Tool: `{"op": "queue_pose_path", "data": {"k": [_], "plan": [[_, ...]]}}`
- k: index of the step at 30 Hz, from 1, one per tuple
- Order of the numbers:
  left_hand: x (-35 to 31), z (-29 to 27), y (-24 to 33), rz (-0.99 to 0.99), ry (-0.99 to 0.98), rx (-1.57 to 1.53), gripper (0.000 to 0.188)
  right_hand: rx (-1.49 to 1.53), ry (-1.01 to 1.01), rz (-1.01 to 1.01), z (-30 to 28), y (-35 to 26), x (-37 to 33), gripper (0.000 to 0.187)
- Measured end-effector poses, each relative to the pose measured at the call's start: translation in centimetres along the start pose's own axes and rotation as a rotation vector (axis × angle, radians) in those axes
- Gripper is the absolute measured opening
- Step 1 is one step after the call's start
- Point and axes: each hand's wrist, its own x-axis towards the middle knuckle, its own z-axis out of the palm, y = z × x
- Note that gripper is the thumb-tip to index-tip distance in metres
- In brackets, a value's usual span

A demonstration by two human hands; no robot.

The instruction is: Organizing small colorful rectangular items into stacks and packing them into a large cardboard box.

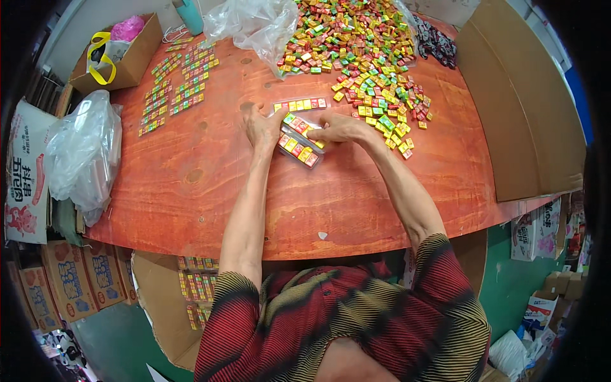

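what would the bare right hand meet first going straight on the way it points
The row of small red, yellow and green boxes in clear plastic it touches, then probably the bare left hand; depth is unclear.

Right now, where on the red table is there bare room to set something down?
Two bare patches: between the left forearm and the left-edge plastic bag; between the right forearm and the tall cardboard. Crowded: the far side, under heaped small packs.

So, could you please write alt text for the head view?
A person's bare hands handle short rows of small colourful packs in clear plastic on a reddish wooden table. Beyond lies a big loose pile; more neat rows lie at left.
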Motion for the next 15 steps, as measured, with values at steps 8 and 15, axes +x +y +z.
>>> {"op": "queue_pose_path", "data": {"k": [8, 15], "plan": [[0.1, 0.1, 0.0, 0.016, -0.018, 0.003, 0.060, -0.036, 0.071, -0.192, 1.5, 0.1, 1.8, 0.048], [0.3, -0.2, 1.4, 0.005, -0.150, 0.059, 0.064, 0.065, -0.099, -0.168, 2.3, 1.0, 3.7, 0.050]]}}
